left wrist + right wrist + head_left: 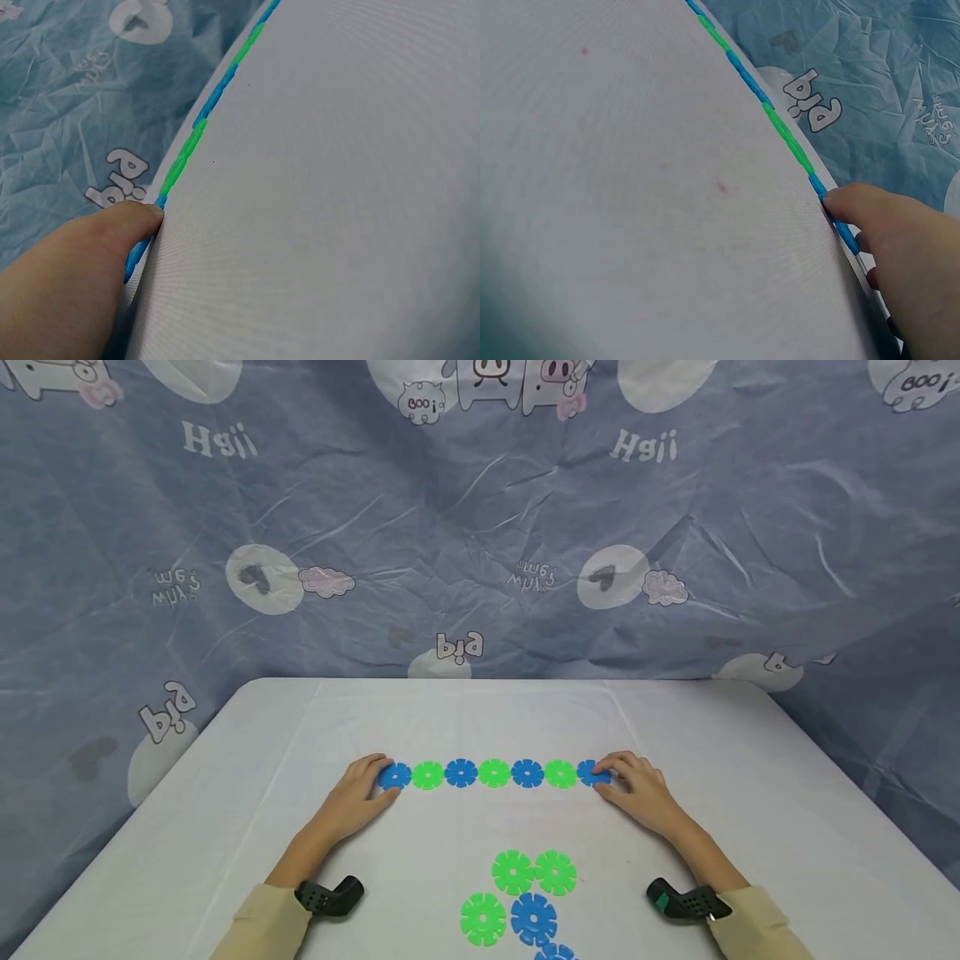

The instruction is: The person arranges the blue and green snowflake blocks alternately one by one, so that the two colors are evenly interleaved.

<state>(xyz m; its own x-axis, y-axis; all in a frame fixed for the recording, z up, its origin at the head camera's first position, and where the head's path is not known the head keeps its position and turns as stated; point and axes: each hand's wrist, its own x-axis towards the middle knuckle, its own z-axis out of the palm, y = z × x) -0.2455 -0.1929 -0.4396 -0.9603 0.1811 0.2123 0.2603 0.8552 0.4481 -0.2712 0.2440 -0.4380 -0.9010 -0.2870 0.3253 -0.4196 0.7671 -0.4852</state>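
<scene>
Notched plastic discs, blue and green by turns, lie flat in a straight row across the table. At the row's left end, my left hand (351, 802) holds a blue disc (397, 776) between thumb and fingers. My right hand (647, 797) grips the blue disc (586, 771) at the right end the same way. Between them, a green disc (494, 773) sits mid-row, its neighbours edge to edge. In the left wrist view the thumb (139, 215) presses the disc's near edge; the right wrist view shows the other thumb (847, 202) likewise.
Nearer the front of the white table (405, 877) is a loose group of discs: green ones (483, 919) and blue ones (533, 919), one cut off by the frame. A blue printed cloth (420, 543) hangs behind the table's far edge.
</scene>
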